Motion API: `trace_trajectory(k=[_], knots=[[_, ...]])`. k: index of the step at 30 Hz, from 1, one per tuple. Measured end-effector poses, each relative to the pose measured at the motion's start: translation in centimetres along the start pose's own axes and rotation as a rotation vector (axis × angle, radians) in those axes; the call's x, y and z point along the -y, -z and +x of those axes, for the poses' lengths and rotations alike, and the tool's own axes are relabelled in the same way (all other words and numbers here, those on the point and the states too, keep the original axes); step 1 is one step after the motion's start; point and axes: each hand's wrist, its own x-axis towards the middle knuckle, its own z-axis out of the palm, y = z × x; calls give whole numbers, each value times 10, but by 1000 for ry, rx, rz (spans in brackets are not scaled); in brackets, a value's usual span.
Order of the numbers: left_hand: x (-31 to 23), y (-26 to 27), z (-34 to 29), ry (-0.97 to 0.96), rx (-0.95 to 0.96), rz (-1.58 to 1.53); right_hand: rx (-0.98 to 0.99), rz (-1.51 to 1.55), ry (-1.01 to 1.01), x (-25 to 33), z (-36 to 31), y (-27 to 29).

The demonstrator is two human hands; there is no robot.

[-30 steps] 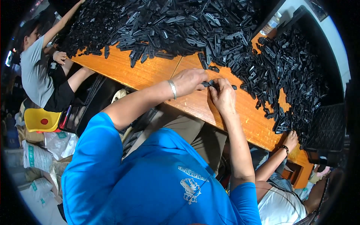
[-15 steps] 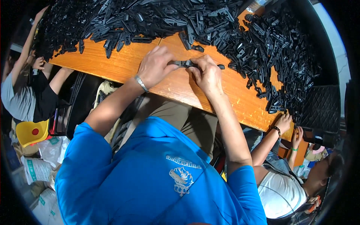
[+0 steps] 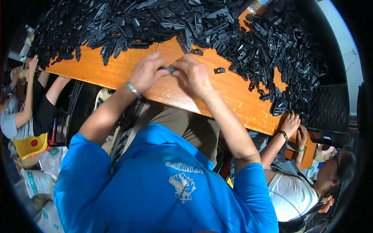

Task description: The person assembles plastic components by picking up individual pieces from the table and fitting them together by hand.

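Observation:
Over the wooden tabletop (image 3: pixel 171 91), my left hand (image 3: pixel 147 73) and my right hand (image 3: pixel 193 74) meet fingertip to fingertip. Between them they pinch a small black plastic part (image 3: pixel 169 69), mostly covered by the fingers. A short black clip-like piece (image 3: pixel 219 70) lies alone on the wood to the right of my right hand. Beyond my fingers, another small black piece (image 3: pixel 197 52) rests at the edge of a heap of long black plastic pieces (image 3: pixel 128 23).
Shorter black pieces (image 3: pixel 248 54) are heaped to the right, tiny black bits (image 3: pixel 58 35) to the far left. A co-worker's hand (image 3: pixel 290 123) touches the table's right end, near a black quilted-pattern container (image 3: pixel 329 108). Another person sits at left, near a yellow stool (image 3: pixel 31 145).
My hands have come closer together and cover more of the black part. The view has shifted slightly. The person at left has lowered a raised arm.

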Motion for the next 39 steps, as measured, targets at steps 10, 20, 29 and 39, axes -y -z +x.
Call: trace_trajectory(k=[10, 20, 29, 39], knots=[[-16, 88, -5, 97, 171, 115, -267, -242, -312, -32, -5, 24], [-24, -36, 85, 62, -70, 212, -80, -385, -233, -45, -1, 21], [-34, -41, 47, 17, -126, 159, 14, -243, -260, -17, -32, 42], [-28, -25, 1, -50, -105, 18, 236, -366, -252, 4, -47, 58]])
